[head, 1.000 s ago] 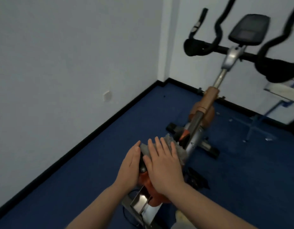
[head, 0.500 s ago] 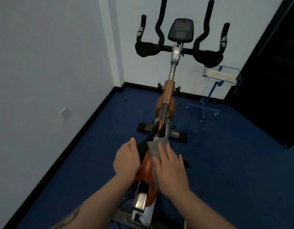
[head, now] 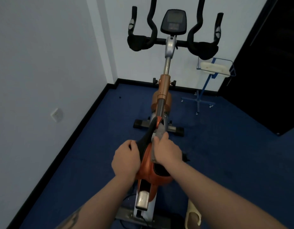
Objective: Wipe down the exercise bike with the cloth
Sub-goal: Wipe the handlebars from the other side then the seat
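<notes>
The exercise bike (head: 165, 90) stands in front of me, orange and silver, with black handlebars and a console at the top. Its black and orange saddle (head: 147, 162) is right below me. My left hand (head: 125, 158) grips the saddle's left edge, fingers curled round it. My right hand (head: 167, 150) holds the grey cloth (head: 160, 132) against the saddle's right side, fingers curled over it. The cloth sticks out ahead of the fingers toward the saddle's nose. Part of the cloth is hidden under the hand.
Blue carpet covers the floor. A white wall with a socket (head: 56, 114) runs along the left. A blue stand with a white tray (head: 214, 68) is at the back right, beside a dark door (head: 266, 63). A cream slipper (head: 193, 215) shows at bottom right.
The view has swung so the bike sits straight ahead. My right hand went from lying flat on the cloth to curling over it on the saddle's right side. My left hand curled round the saddle's edge.
</notes>
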Tool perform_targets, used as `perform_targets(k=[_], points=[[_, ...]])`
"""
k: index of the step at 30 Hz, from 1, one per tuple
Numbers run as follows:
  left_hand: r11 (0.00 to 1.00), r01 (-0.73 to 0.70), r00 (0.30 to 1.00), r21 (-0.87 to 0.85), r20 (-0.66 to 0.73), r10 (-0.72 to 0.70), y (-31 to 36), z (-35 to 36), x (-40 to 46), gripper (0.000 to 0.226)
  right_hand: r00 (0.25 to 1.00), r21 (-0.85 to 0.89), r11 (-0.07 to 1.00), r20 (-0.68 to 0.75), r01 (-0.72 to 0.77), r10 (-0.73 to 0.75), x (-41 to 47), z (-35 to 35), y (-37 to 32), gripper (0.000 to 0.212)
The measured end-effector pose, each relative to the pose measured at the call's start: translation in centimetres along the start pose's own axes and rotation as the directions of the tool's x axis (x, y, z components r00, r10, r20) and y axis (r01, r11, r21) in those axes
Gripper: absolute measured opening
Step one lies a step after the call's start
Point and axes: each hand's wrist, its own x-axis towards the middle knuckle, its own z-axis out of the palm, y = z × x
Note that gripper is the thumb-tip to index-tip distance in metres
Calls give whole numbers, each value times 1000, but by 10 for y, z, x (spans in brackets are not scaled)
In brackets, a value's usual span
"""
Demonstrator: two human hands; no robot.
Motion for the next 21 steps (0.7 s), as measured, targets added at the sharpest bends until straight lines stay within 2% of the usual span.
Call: perform_targets(k=[2,5,7,9,12,14,16,19,21], points=[[1000,1,1000,-3,11,-1,0,0,-1,29,1000,-31,999,-2,-9,9,2,-1,-2,52],[1000,-13,1000,-1,8,13,-1,0,-3,27,988,-84,988,-66,133,-138,-31,12,16,62],[1000,-13,1000,5,-8,13,1,0,-3,26,980,-166,972,-84,165,-181,-44,16,26,66],[1000,-4,1000,20,-11,5,4,0,-3,24,988,-190,974,-68,121,-136,-29,15,24,65],[1000,-15,1000,22,14,15,3,-2,-4,20,1000,-41,999,-4,-14,14,6,5,-3,57],[999,-30,999,18,32,30,1,-2,-3,19,998,15,998,-10,-58,58,19,2,-9,49],[999,-37,999,17,39,36,0,-1,-3,21,999,8,1000,-36,-3,3,7,5,1,52],[999,-23,999,26,24,22,0,1,-2,23,976,-77,986,-153,146,-156,-42,22,29,67],[999,-16,1000,31,12,15,-2,2,-1,24,968,-102,980,-169,170,-185,-56,23,37,69]])
